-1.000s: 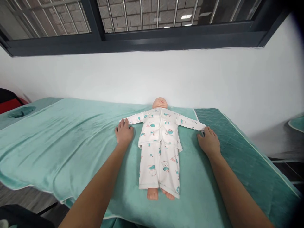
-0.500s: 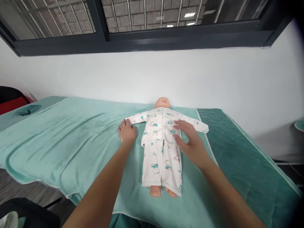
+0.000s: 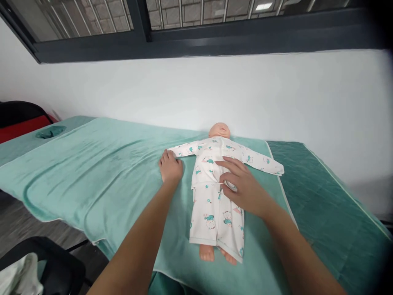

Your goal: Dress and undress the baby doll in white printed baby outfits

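Note:
A baby doll (image 3: 219,130) lies on its back, arms spread, bare feet toward me. It wears a white patterned pajama top (image 3: 204,157) and matching trousers (image 3: 204,217). My left hand (image 3: 171,167) rests palm down over the cuff of the sleeve at the left, thumb apart from the other fingers; the doll's hand there is hidden. At the front of the top, my right hand (image 3: 242,184) has thumb and index finger brought together at the lower hem, with the other fingers extended above the fabric.
A light green sheet (image 3: 107,164) covers the bed, with a darker green quilted cover (image 3: 325,196) at the right. A white wall (image 3: 153,94) and dark window frame (image 3: 245,37) stand behind. At lower left is a black chair (image 3: 61,262) with cloth (image 3: 23,274) on it.
My right hand has come down and inward from above the top to its lower hem, and its thumb and index finger have closed. My left hand stays by the cuff. The view has shifted slightly.

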{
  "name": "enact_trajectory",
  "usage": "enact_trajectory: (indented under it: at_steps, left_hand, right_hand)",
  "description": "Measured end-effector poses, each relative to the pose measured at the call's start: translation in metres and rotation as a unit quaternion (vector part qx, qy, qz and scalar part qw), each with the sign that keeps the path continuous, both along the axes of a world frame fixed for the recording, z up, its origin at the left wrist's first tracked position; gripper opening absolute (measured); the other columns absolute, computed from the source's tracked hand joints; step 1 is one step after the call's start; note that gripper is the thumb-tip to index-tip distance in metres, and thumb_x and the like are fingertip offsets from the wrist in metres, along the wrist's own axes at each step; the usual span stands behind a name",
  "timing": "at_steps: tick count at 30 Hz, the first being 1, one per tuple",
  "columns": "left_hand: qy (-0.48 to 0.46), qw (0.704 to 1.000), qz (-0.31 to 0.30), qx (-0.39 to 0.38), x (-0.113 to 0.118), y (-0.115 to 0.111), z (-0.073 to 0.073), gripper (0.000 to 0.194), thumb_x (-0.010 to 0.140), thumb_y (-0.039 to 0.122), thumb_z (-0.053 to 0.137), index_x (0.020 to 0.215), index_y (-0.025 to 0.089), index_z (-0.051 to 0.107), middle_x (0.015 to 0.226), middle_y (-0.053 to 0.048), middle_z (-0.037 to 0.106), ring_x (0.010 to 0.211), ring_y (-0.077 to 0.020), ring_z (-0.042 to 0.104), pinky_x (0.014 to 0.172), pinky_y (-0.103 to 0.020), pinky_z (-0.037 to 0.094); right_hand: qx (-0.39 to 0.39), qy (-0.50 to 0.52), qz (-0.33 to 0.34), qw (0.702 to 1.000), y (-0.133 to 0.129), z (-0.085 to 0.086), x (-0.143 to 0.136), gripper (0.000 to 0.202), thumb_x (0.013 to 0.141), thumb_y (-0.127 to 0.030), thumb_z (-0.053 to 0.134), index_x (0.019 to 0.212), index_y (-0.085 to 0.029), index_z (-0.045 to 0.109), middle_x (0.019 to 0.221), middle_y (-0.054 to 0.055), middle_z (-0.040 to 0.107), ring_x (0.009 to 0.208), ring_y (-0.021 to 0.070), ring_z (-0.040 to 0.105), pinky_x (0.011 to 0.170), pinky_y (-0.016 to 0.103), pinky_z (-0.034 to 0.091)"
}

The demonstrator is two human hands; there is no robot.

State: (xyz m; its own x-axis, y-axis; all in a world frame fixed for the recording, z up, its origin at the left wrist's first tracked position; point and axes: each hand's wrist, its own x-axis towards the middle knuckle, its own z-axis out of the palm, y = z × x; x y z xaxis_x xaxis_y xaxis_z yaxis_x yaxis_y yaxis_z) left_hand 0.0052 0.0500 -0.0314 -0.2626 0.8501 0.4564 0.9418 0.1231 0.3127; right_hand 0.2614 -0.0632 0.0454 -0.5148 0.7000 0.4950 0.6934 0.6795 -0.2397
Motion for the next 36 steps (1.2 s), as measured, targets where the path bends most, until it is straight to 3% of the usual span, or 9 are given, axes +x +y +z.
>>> enact_trajectory:
  at_steps: [7,15,22,28,36]
  left_hand:
    - [0.004,1.0,0.0,0.001,0.002,-0.001,0.0,0.053,0.087,0.024,0.042,0.137,0.01,0.048,0.152,-0.017,0.041,0.137,-0.0317,0.04,0.114,-0.047,0.032]
    - [0.005,1.0,0.005,-0.004,0.003,-0.002,0.004,0.052,0.087,0.024,0.042,0.137,0.011,0.048,0.153,-0.016,0.041,0.138,-0.0305,0.04,0.115,-0.046,0.032]
    - [0.005,1.0,0.003,-0.001,0.002,-0.001,0.004,0.05,0.087,0.024,0.043,0.134,0.012,0.05,0.152,-0.016,0.042,0.137,-0.0307,0.042,0.114,-0.046,0.033]
    - [-0.001,1.0,0.001,-0.001,0.002,0.001,0.002,0.049,0.087,0.024,0.042,0.134,0.011,0.051,0.151,-0.016,0.043,0.136,-0.0304,0.042,0.114,-0.046,0.031]
    - [-0.004,1.0,-0.001,-0.008,0.001,0.0,0.002,0.049,0.087,0.024,0.041,0.134,0.012,0.05,0.151,-0.016,0.043,0.136,-0.0306,0.042,0.114,-0.046,0.031]
  right_hand:
    - [-0.005,0.003,-0.009,1.0,-0.009,-0.006,-0.005,0.011,0.092,-0.017,0.051,0.096,-0.023,0.059,0.146,0.006,0.049,0.144,0.0283,0.031,0.118,0.057,0.027]
    - [0.007,0.085,-0.06,0.995,-0.017,-0.016,-0.007,0.032,0.092,-0.021,0.053,0.124,-0.026,0.052,0.146,0.008,0.048,0.142,0.0283,0.034,0.115,0.056,0.032]
    - [0.045,0.136,-0.12,0.982,-0.019,-0.03,-0.007,0.006,0.091,-0.022,0.058,0.095,-0.025,0.057,0.131,0.007,0.058,0.137,0.0293,0.041,0.111,0.057,0.036]
    - [0.076,0.156,-0.111,0.979,-0.021,-0.024,-0.019,0.007,0.092,-0.019,0.055,0.094,-0.025,0.058,0.128,0.007,0.06,0.13,0.0272,0.049,0.11,0.055,0.037]
    - [0.03,0.167,-0.092,0.981,-0.021,-0.031,-0.02,0.007,0.093,-0.021,0.056,0.09,-0.025,0.062,0.127,0.005,0.063,0.129,0.0246,0.051,0.114,0.056,0.033]
